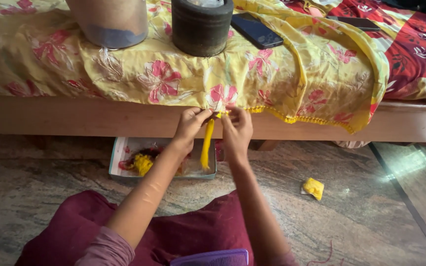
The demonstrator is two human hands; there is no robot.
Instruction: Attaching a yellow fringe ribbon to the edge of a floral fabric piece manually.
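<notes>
2 hands, left hand (189, 124) and right hand (236, 129), pinch yellow tassel (206, 143) at floral cloth (183, 74) edge above stone floor (361, 207).

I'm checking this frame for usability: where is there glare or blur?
Head view: glare falls on the stone floor at right; daylight is soft and even on the yellow floral cloth; both hands, left hand and right hand, and the yellow tassel look sharp; slight wide-angle bending at the edges.

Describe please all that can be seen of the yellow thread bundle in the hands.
The yellow thread bundle is a soft, thick hank of bright yellow strands. It hangs straight down from the cloth's yellow fringed edge. The left hand and right hand pinch its top end. Its lower end dangles above the shallow tray on the floor.
</notes>
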